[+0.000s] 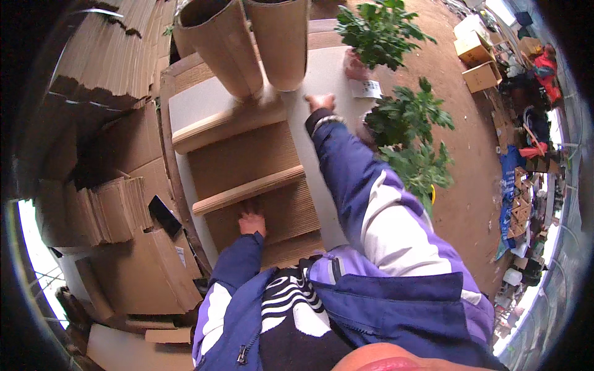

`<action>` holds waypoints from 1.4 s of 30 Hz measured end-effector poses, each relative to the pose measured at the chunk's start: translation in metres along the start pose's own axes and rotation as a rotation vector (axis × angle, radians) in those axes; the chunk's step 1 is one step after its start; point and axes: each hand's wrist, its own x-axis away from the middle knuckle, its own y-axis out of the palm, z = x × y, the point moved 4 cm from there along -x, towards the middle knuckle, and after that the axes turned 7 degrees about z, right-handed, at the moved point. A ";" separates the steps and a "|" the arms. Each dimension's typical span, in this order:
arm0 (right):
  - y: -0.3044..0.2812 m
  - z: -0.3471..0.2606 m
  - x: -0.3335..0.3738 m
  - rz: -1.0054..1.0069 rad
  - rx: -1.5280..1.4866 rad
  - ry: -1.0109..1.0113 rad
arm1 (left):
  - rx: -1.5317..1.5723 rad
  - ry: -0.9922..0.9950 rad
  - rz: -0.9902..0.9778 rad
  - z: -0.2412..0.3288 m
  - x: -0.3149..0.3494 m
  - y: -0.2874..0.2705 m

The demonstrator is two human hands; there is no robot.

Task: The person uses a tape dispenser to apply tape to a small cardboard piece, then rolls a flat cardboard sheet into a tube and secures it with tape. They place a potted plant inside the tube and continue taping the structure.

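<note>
My left hand (252,222) lies flat on corrugated cardboard (281,213) with its fingers stretched out. Its fingertips reach toward a folded cardboard strip (247,189) that slants across the work surface. Farther off, my right hand (320,102) rests on a grey board (300,127). How its fingers are bent cannot be made out, and nothing shows in it. Just left of this hand stand two tall rolled cardboard tubes (228,52), open at the top. A second folded cardboard piece (226,127) lies in front of the tubes.
Potted leafy plants (387,34) stand to the right, with a white printed card (366,89) near the farthest. Stacked flat cardboard (117,55) and a cardboard box (130,272) crowd the left side. Cardboard boxes (481,77) and mixed clutter line the far right, beyond a brown floor (473,142).
</note>
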 end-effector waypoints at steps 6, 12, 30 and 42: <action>-0.017 -0.038 -0.165 0.229 0.336 -0.391 | -0.050 0.015 -0.027 0.010 0.025 -0.040; -0.031 -0.042 -0.247 0.106 -0.201 -0.667 | -0.022 0.045 -0.013 0.011 0.027 -0.038; -0.003 -0.036 -0.318 -0.252 -0.458 -0.314 | 0.067 -0.059 -0.169 0.006 0.020 -0.009; -0.029 -0.016 -0.169 -0.163 -0.589 -0.300 | 0.177 0.028 0.442 0.010 0.024 -0.049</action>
